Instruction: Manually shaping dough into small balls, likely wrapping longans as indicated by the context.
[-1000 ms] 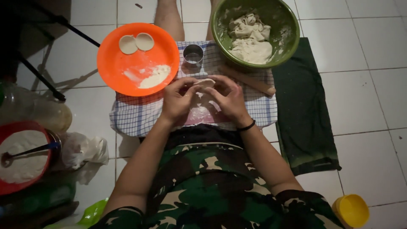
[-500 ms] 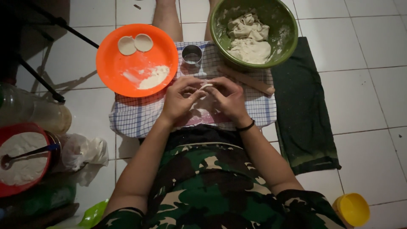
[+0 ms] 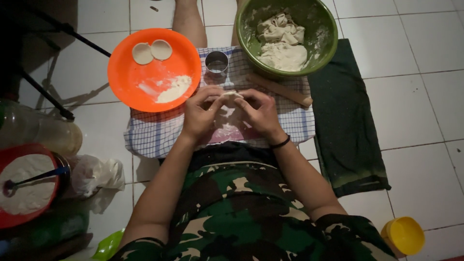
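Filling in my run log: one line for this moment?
left hand + right hand: pinching dough piece | over checked cloth | orange plate: two discs

Orange plate (image 3: 145,87), green bowl (image 3: 324,48), metal cutter ring (image 3: 217,62), yellow cup (image 3: 405,235), dark cloth (image 3: 348,125)

A pale, floury dough piece (image 3: 231,96) sits pinched between the fingertips of both hands, raised just above the checked cloth (image 3: 159,130), at five o'clock from the orange plate (image 3: 140,82).

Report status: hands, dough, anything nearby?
Left hand and right hand both pinching a dough piece. Metal cutter ring and rolling pin close by.
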